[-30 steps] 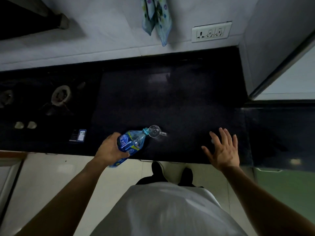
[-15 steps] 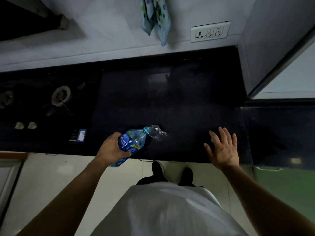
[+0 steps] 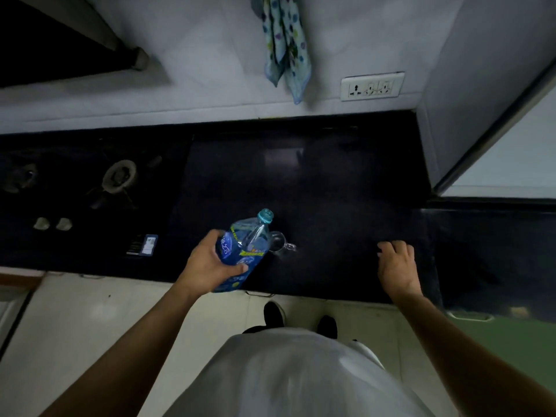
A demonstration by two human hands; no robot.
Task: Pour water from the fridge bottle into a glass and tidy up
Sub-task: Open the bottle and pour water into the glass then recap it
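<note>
Head view shows a blue-labelled bottle (image 3: 245, 249) held in the left hand (image 3: 207, 264), with the fingers wrapped round the lower half of its body and the thumb laid across the label. The bottle is seen near upright, leaning slightly, its long axis running from the base near the counter (image 3: 331, 191) edge up and away to the neck (image 3: 265, 216), which points toward the wall. Whether a cap sits on that neck cannot be told; a teal ring is all that is seen there. A small clear glass (image 3: 278, 245) with a side handle stands on the dark counter just to the right of the bottle, partly hidden behind its shoulder, and so lies on the thumb side of the grip. The mouth is no longer seen over the glass, so the pouring is judged to be done or paused. How full the glass is cannot be made out in the dim light. The right hand (image 3: 397, 266) is rested on the counter well to the right, fingers curled down loosely and nothing gripped. If a cap is to be fitted, it is judged that the free right hand would serve, though no loose cap is seen. The left hand is much the nearer to the glass.
</note>
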